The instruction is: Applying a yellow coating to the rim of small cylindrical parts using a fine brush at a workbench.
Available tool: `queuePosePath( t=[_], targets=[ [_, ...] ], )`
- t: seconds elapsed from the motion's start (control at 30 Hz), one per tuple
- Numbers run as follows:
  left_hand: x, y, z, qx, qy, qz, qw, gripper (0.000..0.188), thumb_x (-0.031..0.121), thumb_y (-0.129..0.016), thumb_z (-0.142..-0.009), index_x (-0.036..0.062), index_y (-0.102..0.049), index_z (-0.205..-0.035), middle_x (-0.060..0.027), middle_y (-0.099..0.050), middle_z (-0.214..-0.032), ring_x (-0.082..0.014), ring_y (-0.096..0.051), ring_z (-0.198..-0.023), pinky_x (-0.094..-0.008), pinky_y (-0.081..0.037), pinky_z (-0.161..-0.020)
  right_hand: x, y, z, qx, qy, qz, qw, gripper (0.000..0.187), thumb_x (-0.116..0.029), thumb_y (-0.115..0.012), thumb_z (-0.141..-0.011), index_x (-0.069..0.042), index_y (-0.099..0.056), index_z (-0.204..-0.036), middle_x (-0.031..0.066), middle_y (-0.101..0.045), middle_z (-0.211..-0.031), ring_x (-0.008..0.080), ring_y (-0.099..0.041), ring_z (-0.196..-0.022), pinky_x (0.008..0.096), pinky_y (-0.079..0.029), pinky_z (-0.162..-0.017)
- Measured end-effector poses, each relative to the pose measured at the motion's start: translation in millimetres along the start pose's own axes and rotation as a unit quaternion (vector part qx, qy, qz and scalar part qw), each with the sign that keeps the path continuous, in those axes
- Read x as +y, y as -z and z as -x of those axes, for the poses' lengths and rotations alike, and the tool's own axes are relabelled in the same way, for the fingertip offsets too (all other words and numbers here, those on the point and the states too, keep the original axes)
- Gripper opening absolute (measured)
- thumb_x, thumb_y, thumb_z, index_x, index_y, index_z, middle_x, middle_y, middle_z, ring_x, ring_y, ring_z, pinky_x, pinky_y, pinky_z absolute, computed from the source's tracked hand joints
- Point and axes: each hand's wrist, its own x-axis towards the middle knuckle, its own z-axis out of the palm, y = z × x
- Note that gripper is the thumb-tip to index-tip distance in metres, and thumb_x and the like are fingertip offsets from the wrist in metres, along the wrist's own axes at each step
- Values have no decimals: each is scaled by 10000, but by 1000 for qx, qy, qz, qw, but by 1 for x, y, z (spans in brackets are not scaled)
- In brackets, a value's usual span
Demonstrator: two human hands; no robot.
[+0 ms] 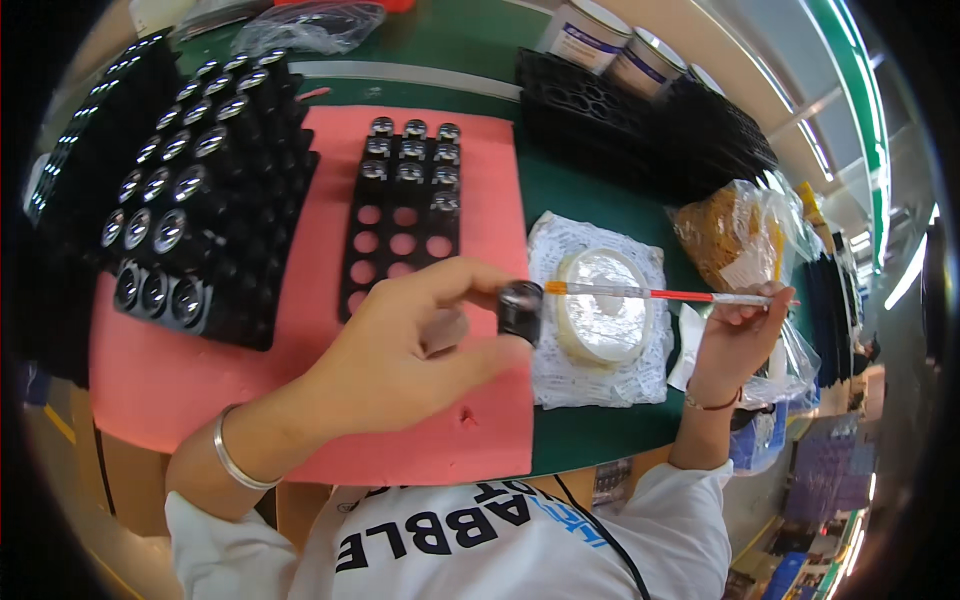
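Observation:
My left hand [400, 325] pinches a small black cylinder [520, 315] with a glossy top between thumb and forefinger. In my right hand [735, 345] is a thin red-handled brush [685, 296], gripped near its far right end. The brush's orange tip meets the side of the cylinder or lies just beside it. Under the brush, a round pale dish [605, 330] stands on a folded white patterned cloth [550, 385]. Behind my left hand lies a black perforated tray [400, 190]; its far rows hold shiny-topped cylinders, while pink shows through its nearer holes.
At the left, stacked black trays [255, 230] carry several shiny-topped cylinders. A pink mat [300, 430] covers part of the green table [600, 435]. Black trays [580, 105] and cans [590, 40] stand far right, with a plastic bag of yellowish material [735, 235] nearer.

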Motion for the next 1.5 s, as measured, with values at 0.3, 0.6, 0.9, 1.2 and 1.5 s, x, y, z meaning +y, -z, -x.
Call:
queuePosePath(
  t=[0.3, 0.6, 0.9, 1.2, 1.5],
  targets=[
    [57, 21, 54, 183, -299, -431, 831, 291, 65, -712, -449, 41, -577, -706, -41, -545, -675, -149, -537, -549, -239, -400, -458, -2, 16, -2, 22, 12, -27, 999, 149, -233, -505, -847, -91, -502, -803, -28, -507, -677, 26, -424, -535, 140, -342, -468],
    [69, 56, 104, 440, -17, -395, 806, 259, 5, -666, -542, -11, -544, -770, -30, -535, -635, -54, -405, -486, -191, -262, -416, 3, -2, 0, 49, 30, 0, 998, 186, -224, -489, -856, -60, -483, -767, -18, -467, -638, 33, -408, -516, 143, -327, -461],
    [59, 65, 97, 445, 46, -435, 782, 234, 69, -697, -564, 14, -551, -738, -53, -519, -555, -131, -439, -477, -244, -318, -432, 1, 9, 0, -7, 21, -5, 1000, 189, -241, -477, -861, -65, -488, -791, -23, -480, -645, 32, -398, -507, 158, -314, -433],
    [58, 60, 100, 509, -50, -408, 756, 312, 100, -742, -497, 6, -518, -694, -3, -381, -511, -83, -328, -466, -222, -275, -435, -4, 16, -1, -88, 45, 18, 995, 180, -246, -483, -857, -73, -483, -807, -18, -498, -682, 38, -415, -518, 160, -331, -445],
    [17, -11, 23, 241, -189, -515, 800, 298, 205, -700, -606, 74, -552, -829, -33, -557, -696, -151, -523, -527, -257, -427, -463, -3, 18, 5, -119, 204, 158, 959, 309, -314, -425, -871, -15, -499, -840, 70, -477, -654, 115, -441, -549, 207, -351, -486]
  ],
)
